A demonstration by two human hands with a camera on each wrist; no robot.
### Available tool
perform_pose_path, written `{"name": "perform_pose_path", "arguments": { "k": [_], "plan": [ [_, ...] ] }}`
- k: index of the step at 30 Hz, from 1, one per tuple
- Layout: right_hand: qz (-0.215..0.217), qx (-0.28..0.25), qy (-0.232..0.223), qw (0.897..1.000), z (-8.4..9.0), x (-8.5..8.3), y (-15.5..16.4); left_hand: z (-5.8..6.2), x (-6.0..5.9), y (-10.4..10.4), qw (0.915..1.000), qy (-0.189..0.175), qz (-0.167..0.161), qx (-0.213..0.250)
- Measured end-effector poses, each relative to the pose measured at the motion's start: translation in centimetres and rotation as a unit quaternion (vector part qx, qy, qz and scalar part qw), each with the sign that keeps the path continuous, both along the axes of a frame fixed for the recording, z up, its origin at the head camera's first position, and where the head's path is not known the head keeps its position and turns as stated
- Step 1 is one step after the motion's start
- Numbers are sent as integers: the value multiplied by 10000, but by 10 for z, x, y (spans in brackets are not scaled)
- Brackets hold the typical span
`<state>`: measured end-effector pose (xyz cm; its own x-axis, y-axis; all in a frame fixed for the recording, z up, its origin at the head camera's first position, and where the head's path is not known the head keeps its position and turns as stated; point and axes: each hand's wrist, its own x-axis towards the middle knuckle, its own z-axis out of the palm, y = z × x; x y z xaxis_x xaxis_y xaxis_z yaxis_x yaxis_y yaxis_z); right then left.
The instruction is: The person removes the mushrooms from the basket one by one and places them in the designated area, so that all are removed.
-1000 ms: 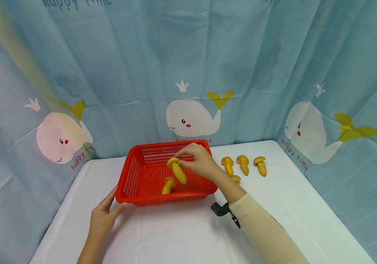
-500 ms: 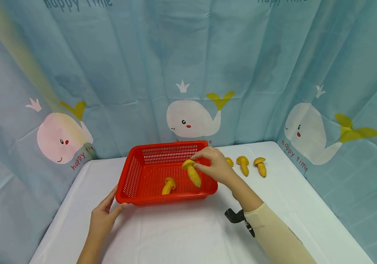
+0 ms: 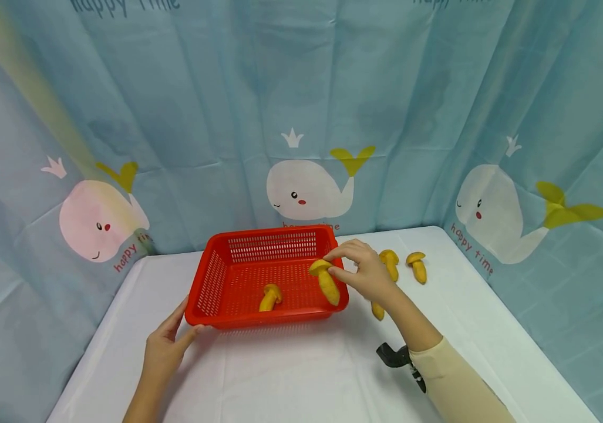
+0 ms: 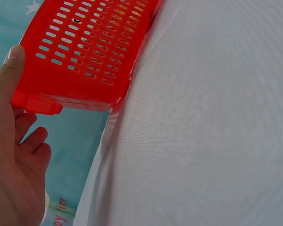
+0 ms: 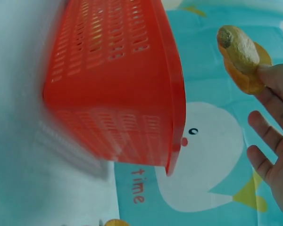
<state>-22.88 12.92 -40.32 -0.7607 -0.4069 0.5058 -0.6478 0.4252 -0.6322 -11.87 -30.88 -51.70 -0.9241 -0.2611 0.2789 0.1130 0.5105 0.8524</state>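
A red slotted basket (image 3: pixel 269 233) stands on the white table, with one yellow mushroom (image 3: pixel 269 296) lying inside it. My right hand (image 3: pixel 356 271) pinches a second yellow mushroom (image 3: pixel 326 281) by its cap, stem down, over the basket's right rim. The right wrist view shows that mushroom (image 5: pixel 240 56) at my fingertips (image 5: pixel 273 80) beside the basket (image 5: pixel 118 84). My left hand (image 3: pixel 166 346) holds the basket's near left corner; in the left wrist view its thumb (image 4: pixel 9 70) lies on the basket wall (image 4: pixel 94 52).
Two yellow mushrooms (image 3: pixel 390 264) (image 3: pixel 417 265) lie on the table right of the basket, and a third (image 3: pixel 377 310) shows partly under my right wrist. A blue whale-print curtain (image 3: pixel 306 188) closes the back and both sides.
My right hand has carried the pinched mushroom rightward, from over the basket's middle to its right rim. The left hand and basket have stayed still.
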Motion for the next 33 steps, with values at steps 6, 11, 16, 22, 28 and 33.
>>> {"name": "perform_pose_path", "arguments": {
  "k": [6, 11, 16, 22, 28, 33],
  "plan": [
    [-162, -48, 1, 9999, -4, 5, 12, 1, 0, 0, 10000, 59, -45, 2],
    [-260, -23, 63, 9996, -8, 9, 21, 4, -1, -1, 9998, 128, -62, -122],
    [-205, -120, 124, 9996, -13, 10, 28, 5, -2, -1, 9996, 215, -164, -101],
    [-245, -190, 74, 9995, -19, 12, 39, 6, -3, 0, 9991, 339, -245, -26],
    [-253, -236, 350, 9988, -22, 11, 48, 6, -1, 0, 9995, 256, -175, -4],
    [-304, -222, 404, 9985, -24, 9, 52, 4, 0, -1, 9999, 96, -61, -39]
  ]
}}
